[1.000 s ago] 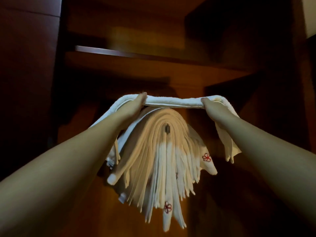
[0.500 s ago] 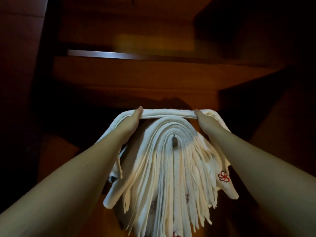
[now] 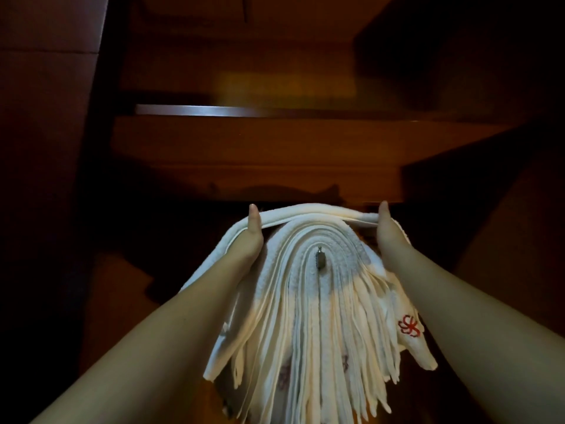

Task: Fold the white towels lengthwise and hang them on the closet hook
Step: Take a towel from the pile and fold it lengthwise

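Soft terry cloth against dark polished wood.
You're looking at white towels (image 3: 308,316), matt looped cloth with red stitched emblems; the closet hook (image 3: 319,259) is dull grey metal; the closet shelf (image 3: 260,148) is smooth reddish wood with a faint sheen.

Two bare arms come in from the bottom corners. No sleeves cover them as far as the picture shows. The left hand (image 3: 249,240) and the right hand (image 3: 389,237) are bare too, with no gloves. No rings, watch or bands show on the parts that can be seen. The thumbs are the clearest parts of the hands, and each has a short, plain nail. The arms look smooth and round. They get wider near the bottom edge of the picture.
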A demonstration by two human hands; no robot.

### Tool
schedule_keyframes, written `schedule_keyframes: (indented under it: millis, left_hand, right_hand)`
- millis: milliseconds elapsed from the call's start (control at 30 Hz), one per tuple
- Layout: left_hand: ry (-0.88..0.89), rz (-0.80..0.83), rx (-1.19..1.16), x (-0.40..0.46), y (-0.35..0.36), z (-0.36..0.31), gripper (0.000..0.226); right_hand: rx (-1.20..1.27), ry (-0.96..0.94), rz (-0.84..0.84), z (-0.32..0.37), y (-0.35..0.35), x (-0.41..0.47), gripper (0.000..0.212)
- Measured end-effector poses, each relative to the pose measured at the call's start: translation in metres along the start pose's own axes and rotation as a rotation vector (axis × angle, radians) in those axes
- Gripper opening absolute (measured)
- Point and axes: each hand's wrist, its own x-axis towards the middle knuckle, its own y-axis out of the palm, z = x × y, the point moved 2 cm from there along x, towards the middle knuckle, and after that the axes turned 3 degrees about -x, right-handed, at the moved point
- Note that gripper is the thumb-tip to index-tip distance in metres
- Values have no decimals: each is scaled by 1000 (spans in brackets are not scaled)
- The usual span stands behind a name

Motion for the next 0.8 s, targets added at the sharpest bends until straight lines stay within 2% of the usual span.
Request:
schedule_keyframes:
  millis: [100,200,333,567,700,800]
  left_hand:
    - [-26,-110,-59,1,-12,2,76]
    - [-55,-118,-79,-2,-18,12,71]
    - [-91,-43,-53,-14,-2,26,69]
    - [-178,-80,-64,-34,0,47,68]
    - [-133,-162,-131,-50,9,57,58]
    - [-208,-190,-229,-58,4,77,72]
  right_hand:
    - [-72,-26,-19,2,5,0,60]
    - [-159,-79,-51,0,0,-2,47]
    - [-188,-51,-58,-16,-11,-2,45]
    - [-122,22,3,-61,1,-8,36]
    - [-89,98,40,-65,1,-13,49]
    - [-27,176,99,-62,-3,-18,46]
